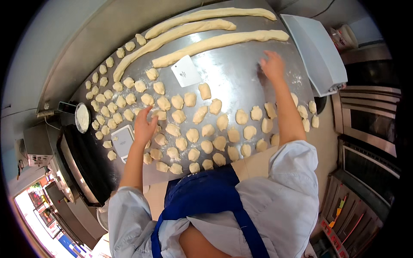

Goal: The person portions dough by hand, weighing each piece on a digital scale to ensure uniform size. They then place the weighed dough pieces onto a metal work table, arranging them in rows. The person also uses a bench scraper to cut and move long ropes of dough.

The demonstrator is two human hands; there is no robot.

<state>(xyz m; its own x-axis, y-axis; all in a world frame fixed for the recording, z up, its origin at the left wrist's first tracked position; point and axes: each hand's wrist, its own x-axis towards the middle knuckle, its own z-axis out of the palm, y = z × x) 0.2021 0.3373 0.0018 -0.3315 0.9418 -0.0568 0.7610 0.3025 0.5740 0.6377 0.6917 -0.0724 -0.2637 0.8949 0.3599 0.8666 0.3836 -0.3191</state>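
Many small dough pieces (pixel 192 135) lie in uneven rows across a floured steel table (pixel 238 67). My left hand (pixel 144 125) hovers at the left among them, fingers apart and nothing visible in it, its fingertips close to one dough piece (pixel 147 99). Over bare steel at the right is my right hand (pixel 273 66), slightly blurred, with spread fingers and no object in it. Three long dough ropes (pixel 222 45) stretch along the far side. A white dough scraper (pixel 186 71) rests flat just below the nearest rope. Beside my left wrist sits a flat digital scale (pixel 123 142).
A bowl of flour (pixel 83 118) and a phone (pixel 67 107) are at the table's left end, near stacked black trays (pixel 84 164). A large pale grey bin-like box (pixel 314 53) borders the right end. Ovens (pixel 367 119) stand farther right.
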